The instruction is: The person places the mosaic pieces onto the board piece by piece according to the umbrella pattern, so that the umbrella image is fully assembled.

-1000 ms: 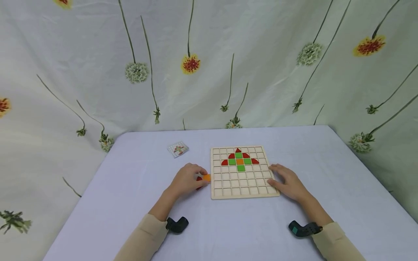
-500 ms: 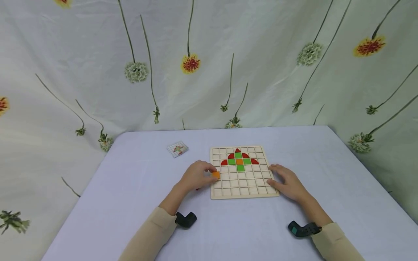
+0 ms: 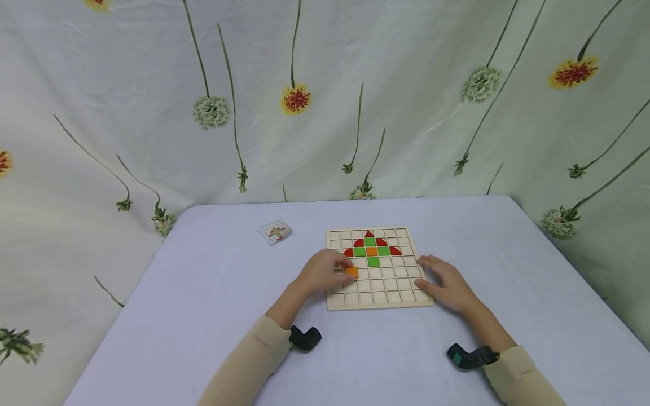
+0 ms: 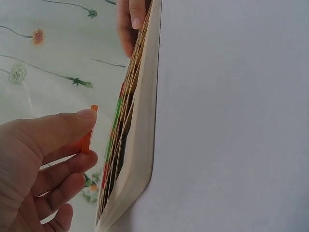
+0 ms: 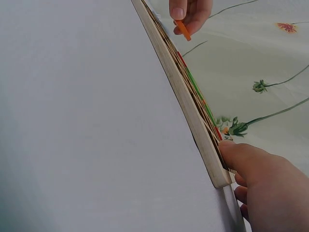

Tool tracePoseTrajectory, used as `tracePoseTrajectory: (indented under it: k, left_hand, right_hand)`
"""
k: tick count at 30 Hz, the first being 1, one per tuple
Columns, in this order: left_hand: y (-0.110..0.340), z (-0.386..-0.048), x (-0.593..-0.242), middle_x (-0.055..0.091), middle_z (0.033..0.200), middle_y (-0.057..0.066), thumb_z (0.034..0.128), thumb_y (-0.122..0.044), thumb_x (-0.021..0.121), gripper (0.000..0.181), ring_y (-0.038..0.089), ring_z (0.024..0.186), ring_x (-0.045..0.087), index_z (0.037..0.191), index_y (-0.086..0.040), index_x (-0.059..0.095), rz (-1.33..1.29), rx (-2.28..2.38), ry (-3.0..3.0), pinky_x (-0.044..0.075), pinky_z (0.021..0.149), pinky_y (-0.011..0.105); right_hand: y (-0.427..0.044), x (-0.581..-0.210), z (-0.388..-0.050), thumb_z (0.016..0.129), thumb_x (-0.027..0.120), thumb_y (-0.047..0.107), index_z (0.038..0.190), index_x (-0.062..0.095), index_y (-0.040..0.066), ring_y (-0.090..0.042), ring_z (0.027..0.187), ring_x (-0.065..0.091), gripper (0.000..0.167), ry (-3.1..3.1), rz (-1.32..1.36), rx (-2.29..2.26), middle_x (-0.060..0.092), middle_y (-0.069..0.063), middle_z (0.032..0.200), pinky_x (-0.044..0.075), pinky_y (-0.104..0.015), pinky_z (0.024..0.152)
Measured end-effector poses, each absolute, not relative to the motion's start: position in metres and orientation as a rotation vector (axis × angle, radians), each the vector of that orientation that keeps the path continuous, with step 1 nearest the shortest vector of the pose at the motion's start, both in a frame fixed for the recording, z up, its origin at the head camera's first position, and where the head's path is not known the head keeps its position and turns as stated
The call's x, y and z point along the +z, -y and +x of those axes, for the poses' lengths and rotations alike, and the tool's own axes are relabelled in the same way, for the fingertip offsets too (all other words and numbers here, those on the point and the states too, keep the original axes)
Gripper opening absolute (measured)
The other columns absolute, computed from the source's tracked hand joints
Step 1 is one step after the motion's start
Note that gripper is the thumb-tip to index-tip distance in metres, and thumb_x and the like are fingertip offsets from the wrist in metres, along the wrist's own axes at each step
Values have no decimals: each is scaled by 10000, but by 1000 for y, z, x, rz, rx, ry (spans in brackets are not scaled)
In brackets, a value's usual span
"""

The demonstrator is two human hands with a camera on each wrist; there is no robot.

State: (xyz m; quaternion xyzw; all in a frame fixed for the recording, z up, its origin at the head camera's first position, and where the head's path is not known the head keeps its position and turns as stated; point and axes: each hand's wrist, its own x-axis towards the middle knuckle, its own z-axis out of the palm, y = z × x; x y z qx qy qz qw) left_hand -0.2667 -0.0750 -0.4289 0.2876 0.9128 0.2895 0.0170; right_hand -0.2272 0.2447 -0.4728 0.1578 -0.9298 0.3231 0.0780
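Note:
My left hand [image 3: 325, 272] pinches an orange square tile [image 3: 352, 272] between thumb and fingers, over the left part of a wooden grid board [image 3: 378, 299]. In the left wrist view that tile [image 4: 89, 133] is held on edge, apart from the board. Red, green and orange pieces [image 3: 373, 261] form a pattern in the board's upper half. At the board's right edge rests my right hand [image 3: 447, 285], its thumb [image 5: 236, 153] on the rim and its fingers spread along the side. My left hand covers some of the left-hand squares.
A small pattern card [image 3: 276, 232] lies on the white-covered table [image 3: 213, 270], behind and left of the board. A flower-printed cloth [image 3: 421, 152] hangs behind the table. Dark bands with camera mounts [image 3: 306, 338] are on both wrists.
The left hand has carried the orange tile rightward from beside the board to over its squares. A red piece seen beside the board is now hidden by the left arm. The right hand stays put.

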Motion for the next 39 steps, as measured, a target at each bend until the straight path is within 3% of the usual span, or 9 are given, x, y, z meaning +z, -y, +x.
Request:
tracePoseTrajectory:
  k: [10,18,31,39]
  left_hand:
    - [57,-270,-431,697,968,-40,846,-279,769,255,134,900,585,1036,-109,746,921,862,-2818,475,845,323]
    - [43,-272,-433,660,887,-67,848,-267,752,226,117,839,562,1026,-128,755,919,853,-2825,466,791,293]
    - [26,-274,-439,722,970,-41,854,-273,748,234,140,922,612,1031,-121,773,1005,744,-2921,481,823,284]
    - [21,-272,-438,732,926,-36,848,-264,755,220,151,874,620,1004,-109,778,1086,635,-2986,475,799,280]
  right_hand:
    - [-245,-474,-229,925,657,338,1361,528,-25,-455,1353,337,583,2796,464,965,455,-252,1425,238,-619,1074]
    - [-244,-473,-230,922,661,336,1357,533,-25,-450,1351,345,580,2790,476,960,465,-247,1419,244,-609,1076]
    - [-244,-472,-229,917,664,308,1339,552,-24,-446,1340,368,548,2776,488,947,482,-246,1404,263,-603,1070]
    - [-244,-472,-228,916,668,305,1338,551,-26,-451,1340,364,550,2779,474,953,476,-252,1406,261,-608,1069]
